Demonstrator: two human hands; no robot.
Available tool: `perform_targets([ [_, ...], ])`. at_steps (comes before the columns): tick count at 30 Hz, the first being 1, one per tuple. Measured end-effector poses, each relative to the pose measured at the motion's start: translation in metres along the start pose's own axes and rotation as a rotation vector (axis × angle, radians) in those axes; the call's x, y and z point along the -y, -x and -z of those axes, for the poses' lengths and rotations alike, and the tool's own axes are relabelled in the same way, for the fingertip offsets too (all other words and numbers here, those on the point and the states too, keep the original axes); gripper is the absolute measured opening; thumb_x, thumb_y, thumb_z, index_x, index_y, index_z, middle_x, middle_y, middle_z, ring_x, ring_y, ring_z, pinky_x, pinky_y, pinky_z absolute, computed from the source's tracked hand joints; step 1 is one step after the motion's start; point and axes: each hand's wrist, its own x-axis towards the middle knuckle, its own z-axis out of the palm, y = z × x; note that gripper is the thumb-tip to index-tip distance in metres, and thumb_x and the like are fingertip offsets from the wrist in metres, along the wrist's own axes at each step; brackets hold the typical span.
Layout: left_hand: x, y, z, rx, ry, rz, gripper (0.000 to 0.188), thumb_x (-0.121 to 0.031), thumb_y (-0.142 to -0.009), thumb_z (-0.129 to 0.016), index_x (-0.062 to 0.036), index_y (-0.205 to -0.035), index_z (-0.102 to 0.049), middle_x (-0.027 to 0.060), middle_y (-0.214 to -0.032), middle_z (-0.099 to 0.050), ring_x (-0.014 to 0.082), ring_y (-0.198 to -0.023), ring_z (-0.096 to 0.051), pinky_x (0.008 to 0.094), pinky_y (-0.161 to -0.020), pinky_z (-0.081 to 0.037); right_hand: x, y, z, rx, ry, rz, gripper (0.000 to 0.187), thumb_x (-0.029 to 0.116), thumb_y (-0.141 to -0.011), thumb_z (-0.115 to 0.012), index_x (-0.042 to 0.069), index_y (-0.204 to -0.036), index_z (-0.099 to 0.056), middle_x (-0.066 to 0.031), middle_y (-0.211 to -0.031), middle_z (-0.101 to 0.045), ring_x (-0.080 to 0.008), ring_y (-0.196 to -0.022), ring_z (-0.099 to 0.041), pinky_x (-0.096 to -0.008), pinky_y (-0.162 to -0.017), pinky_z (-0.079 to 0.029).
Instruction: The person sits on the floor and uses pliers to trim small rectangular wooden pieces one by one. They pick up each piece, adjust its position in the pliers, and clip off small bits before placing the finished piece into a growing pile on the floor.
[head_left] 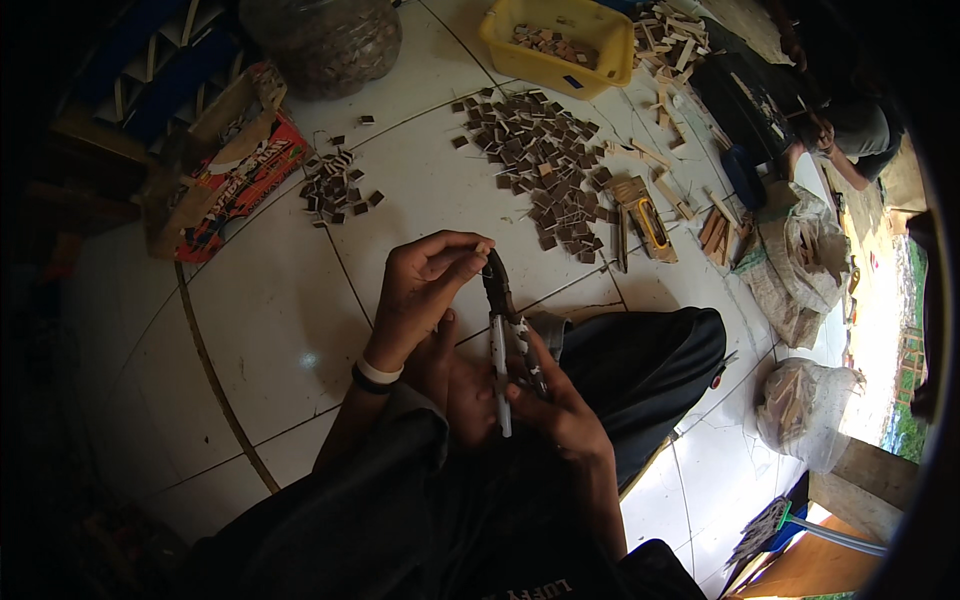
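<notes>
Working a small pale piece (482, 249) at the tip of the pliers (497, 292) appears in hand: the piece is pinched by the left hand (422, 290), the pliers are clasped by the right hand (568, 412); steady alignment seems called for next.

Over my feed I pick out bold dark lettering on the red side of the box (240, 185), slanting with it. Pale capitals run across the dark shirt (500, 560) at the lower edge. Any print on the yellow tub's dark patch (572, 82) is too small for me.
</notes>
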Motion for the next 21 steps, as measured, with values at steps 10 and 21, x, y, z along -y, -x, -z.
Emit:
perform_targets([
  [10,-0.001,-0.001,0.004,0.152,0.012,-0.024,0.028,-0.003,-0.098,-0.072,0.0065,-0.124,-0.069,0.0149,-0.125,-0.073,0.0186,-0.119,-0.068,0.0327,-0.107,-0.054,-0.031,-0.012,-0.011,-0.174,0.101,-0.269,0.042,0.037,-0.1,-0.075,0.003,-0.122,-0.067,-0.004,-0.102,-0.069,-0.012,-0.098,-0.06,-0.0306,-0.088,-0.048],
  [21,0.005,-0.002,0.009,0.203,0.001,-0.016,0.028,0.0,-0.097,-0.072,0.0057,-0.125,-0.07,0.0154,-0.127,-0.073,0.0207,-0.122,-0.067,0.0355,-0.111,-0.051,-0.062,-0.027,-0.002,-0.199,0.447,0.049,0.024,0.022,-0.1,-0.074,0.002,-0.109,-0.066,-0.0023,-0.085,-0.068,-0.0096,-0.078,-0.062,-0.0315,-0.069,-0.051],
])
